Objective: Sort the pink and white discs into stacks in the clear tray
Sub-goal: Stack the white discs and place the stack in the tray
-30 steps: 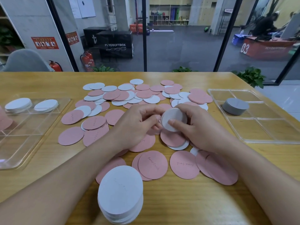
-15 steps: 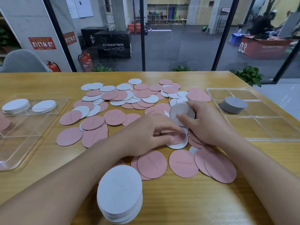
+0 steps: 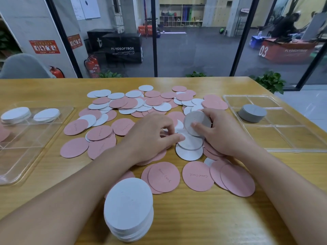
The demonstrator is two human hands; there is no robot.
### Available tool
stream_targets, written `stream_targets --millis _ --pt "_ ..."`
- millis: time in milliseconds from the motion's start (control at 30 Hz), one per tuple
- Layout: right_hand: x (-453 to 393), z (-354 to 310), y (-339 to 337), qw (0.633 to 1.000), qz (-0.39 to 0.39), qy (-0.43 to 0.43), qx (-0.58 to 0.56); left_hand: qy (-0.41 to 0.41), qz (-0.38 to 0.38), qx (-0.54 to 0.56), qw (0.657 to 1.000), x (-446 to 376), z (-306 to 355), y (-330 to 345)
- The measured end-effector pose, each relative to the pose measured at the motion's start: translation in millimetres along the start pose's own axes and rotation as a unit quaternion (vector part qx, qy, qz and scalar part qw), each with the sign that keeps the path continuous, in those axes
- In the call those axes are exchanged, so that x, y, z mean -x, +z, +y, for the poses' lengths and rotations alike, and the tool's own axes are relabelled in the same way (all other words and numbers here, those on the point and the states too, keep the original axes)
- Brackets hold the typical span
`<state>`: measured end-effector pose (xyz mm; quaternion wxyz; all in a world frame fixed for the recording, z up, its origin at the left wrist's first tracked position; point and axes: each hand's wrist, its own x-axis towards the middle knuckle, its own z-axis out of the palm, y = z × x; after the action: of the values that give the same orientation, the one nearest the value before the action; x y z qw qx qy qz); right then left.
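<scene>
Left clear tray (image 3: 58,119) cut off by the frame's left edge, with two short white stacks (image 3: 15,114) in its far compartments and a sliver of pink at the edge. Right clear tray (image 3: 286,131) whole, holding one grey-looking stack (image 3: 252,113) in a far-left compartment. Near white stack (image 3: 128,209) standing on the wooden table (image 3: 203,218) at the front edge, partly covering a pink disc. Loose pink and white discs (image 3: 141,101) spread across the middle, many overlapping, so lower ones largely hidden.

Right hand (image 3: 224,133) gripping a small tilted stack of white discs (image 3: 197,122), thumb across its face, fingers curled behind. Left hand (image 3: 150,137) curled, thumb and fingertips pinching the edge of a flat white disc (image 3: 190,142); exact contact hard to make out.

Handwriting on near pink discs (image 3: 198,175), apparently "Good luck", upside down. "PLYOSOFTBOX" legible on the black box (image 3: 123,48) behind glass; "03" on a red box (image 3: 284,50). Red wall signs unreadable.
</scene>
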<state>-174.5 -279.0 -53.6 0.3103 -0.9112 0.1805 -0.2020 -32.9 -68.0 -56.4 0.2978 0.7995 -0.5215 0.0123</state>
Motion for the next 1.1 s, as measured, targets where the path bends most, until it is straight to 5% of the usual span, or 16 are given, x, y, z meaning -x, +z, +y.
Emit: stream_targets --millis 367,633,933,1000,1100 --pt "1.4 -2.0 -4.4 1.0 0.006 -0.003 -0.029 -0.049 -0.057 -0.002 0.997 -6.2 15.5 9.3" --pt "15.7 -12.1 -9.4 0.999 -0.017 -0.017 -0.022 -0.086 0.029 0.195 0.977 6.7 5.0 -7.6" --pt "20.8 -15.2 -7.6 0.992 -0.092 -0.05 -0.066 -0.04 -0.047 0.374 0.925 11.2 11.1 -1.2" --pt "17.5 -13.0 -9.3 0.995 -0.076 -0.05 -0.05 -0.026 -0.042 0.354 0.934 11.2 13.7 -2.5" --pt "13.8 -6.6 -9.1 0.997 -0.037 -0.063 -0.024 -0.004 0.011 0.163 0.987 10.7 12.2 -2.2"
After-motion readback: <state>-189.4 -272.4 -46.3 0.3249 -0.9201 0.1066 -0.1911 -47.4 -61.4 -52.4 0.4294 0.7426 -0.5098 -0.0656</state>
